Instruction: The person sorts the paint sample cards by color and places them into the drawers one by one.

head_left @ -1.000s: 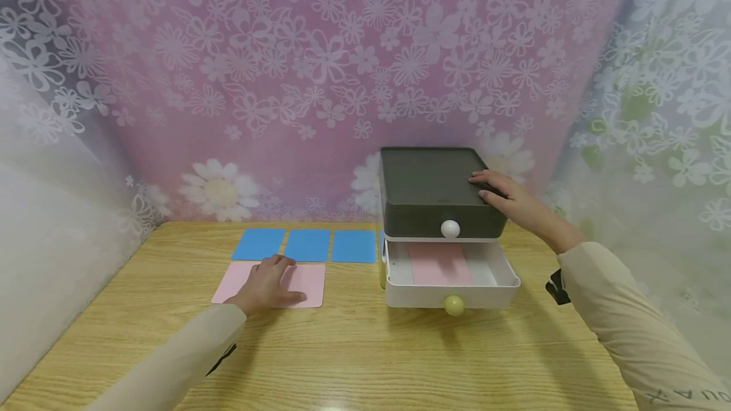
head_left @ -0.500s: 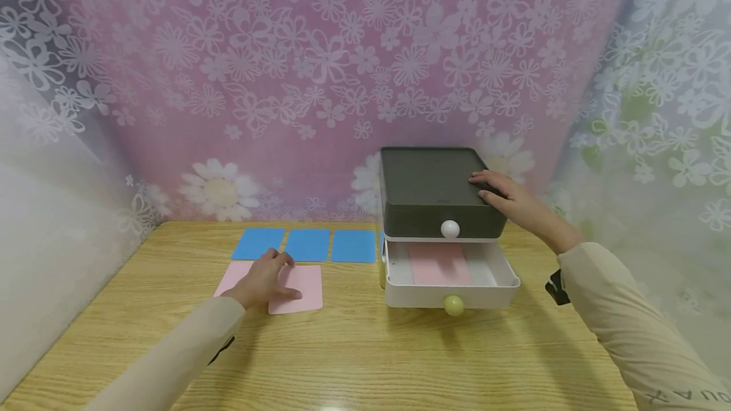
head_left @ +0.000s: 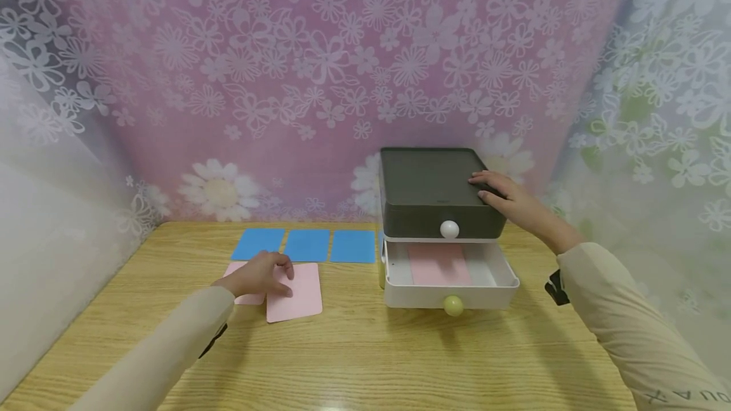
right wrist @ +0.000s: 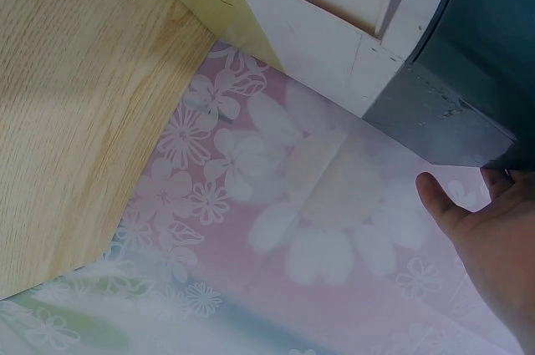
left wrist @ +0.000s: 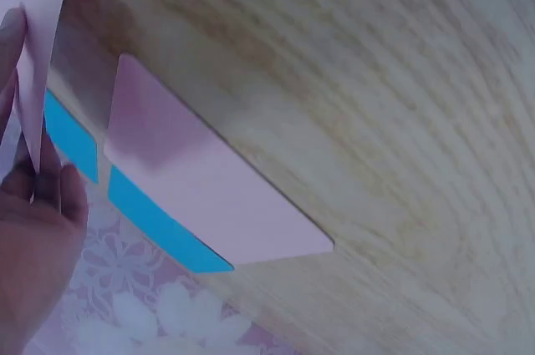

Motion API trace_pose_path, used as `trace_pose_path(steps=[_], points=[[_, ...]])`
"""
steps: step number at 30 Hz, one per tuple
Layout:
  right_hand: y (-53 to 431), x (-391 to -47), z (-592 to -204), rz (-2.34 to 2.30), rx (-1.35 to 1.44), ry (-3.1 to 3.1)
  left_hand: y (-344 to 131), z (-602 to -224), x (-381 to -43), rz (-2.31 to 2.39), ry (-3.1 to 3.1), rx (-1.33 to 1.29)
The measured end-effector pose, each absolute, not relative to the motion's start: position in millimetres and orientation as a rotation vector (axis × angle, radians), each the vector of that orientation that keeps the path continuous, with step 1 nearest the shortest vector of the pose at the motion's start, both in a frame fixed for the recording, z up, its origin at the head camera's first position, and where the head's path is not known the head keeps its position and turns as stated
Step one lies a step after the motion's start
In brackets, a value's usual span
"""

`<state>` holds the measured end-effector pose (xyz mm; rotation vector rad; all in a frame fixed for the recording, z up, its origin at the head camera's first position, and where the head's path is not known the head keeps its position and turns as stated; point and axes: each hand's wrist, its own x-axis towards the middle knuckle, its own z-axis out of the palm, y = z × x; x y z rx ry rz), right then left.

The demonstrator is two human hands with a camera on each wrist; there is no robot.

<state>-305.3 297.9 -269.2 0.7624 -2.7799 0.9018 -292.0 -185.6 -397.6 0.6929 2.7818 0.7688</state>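
My left hand pinches a pink card, thumb on one face and fingers on the other. In the left wrist view that card looks tilted up from the table. A second pink card lies flat beneath and to the left, partly covered by the hand in the head view. On the right, my right hand rests on the top right edge of a small drawer unit with a dark grey top section. Its white lower drawer is pulled out, and another pink card lies inside.
Blue cards line the back of the wooden table: a left one, a middle one and a right one. A white knob and a yellow-green knob stick out from the drawer fronts. Floral cloth hangs behind.
My left hand has drawn one pink card slightly toward me and raised it, parting it from the other pink card. The right hand and the drawer unit have stayed put.
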Motion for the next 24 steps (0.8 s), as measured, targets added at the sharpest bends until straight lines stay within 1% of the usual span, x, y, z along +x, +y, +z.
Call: trace_pose_path(steps=[15,24], points=[[298,-305,-270,0.901,0.775,-2.759,-200,-371,-295,1.005,2.478,0.716],[298,-304,-268,0.920,0.766,-2.764,-188,-345,-292,1.227,2.400,0.687]])
